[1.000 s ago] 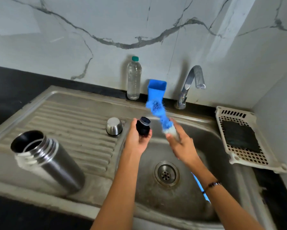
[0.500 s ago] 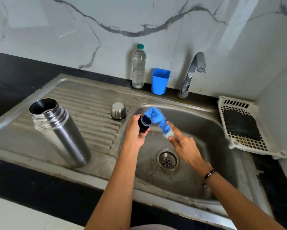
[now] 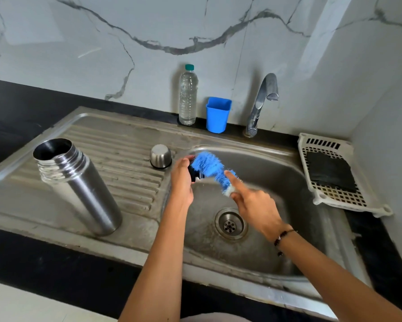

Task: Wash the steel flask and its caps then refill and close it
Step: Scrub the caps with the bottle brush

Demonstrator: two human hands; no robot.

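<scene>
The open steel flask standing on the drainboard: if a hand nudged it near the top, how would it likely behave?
The steel flask is tall and narrow and stands on the ribbed drainboard, so a high push would probably tip it rather than slide it. Once down, its round body would likely roll. Its polished wall, possibly wet, looks slippery to grip. With its mouth open and apparently empty, it is probably light for its size.

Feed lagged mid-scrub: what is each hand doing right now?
Left hand: grips the black inner cap.
Right hand: holds the blue brush, forefinger straight along it.
</scene>
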